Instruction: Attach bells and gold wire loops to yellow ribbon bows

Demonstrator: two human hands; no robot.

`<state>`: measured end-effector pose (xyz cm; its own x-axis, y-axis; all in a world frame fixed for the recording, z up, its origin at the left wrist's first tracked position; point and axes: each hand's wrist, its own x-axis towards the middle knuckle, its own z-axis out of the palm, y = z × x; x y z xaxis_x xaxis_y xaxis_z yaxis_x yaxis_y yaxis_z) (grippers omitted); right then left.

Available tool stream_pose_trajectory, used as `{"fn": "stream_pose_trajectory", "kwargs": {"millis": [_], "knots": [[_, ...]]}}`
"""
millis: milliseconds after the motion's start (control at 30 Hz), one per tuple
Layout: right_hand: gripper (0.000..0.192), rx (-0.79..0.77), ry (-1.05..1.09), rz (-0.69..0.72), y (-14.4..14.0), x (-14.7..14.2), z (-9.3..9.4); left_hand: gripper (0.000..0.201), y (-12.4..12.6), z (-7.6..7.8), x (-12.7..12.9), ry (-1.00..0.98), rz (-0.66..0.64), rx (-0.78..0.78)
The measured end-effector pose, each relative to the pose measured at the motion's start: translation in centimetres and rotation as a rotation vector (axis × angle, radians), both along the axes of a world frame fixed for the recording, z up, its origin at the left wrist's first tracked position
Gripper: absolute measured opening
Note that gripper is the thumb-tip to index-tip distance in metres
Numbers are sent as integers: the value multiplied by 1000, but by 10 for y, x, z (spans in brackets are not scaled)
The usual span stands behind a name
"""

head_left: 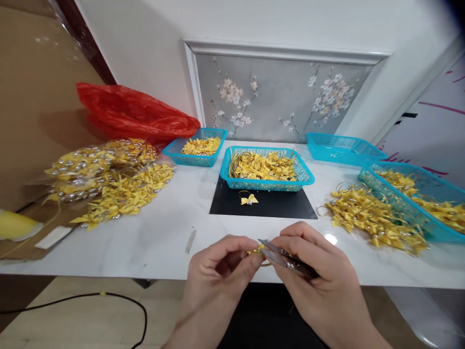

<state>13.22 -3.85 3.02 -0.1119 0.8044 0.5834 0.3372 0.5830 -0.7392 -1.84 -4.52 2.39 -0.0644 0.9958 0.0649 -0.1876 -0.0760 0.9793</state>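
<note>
Close to the table's front edge, my left hand pinches a small yellow ribbon bow, mostly hidden by the fingers. A thin gold cord hangs beside it. My right hand is closed around small scissors, whose parted blades point left and reach the bow at my left fingertips. Ahead of both hands, one yellow bow with a bead and cord loop lies on a black mat. Behind that bow, a blue basket full of similar bows rests partly on the mat.
Bagged beaded bows and a loose pile of bows lie left, near a red plastic bag. Another pile lies right beside a blue basket. Two more blue baskets stand at the back. A yellow spool sits far left.
</note>
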Motion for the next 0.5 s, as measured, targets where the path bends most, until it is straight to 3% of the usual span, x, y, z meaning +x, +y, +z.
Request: {"fn": "stream_pose_trajectory", "kwargs": {"millis": [233,500], "knots": [[20,-48,-51,32,3,1,5,17,0,2,1,39,32,35],[18,79,-89,-55,3,1,-2,20,1,2,3,20,70,5]]}}
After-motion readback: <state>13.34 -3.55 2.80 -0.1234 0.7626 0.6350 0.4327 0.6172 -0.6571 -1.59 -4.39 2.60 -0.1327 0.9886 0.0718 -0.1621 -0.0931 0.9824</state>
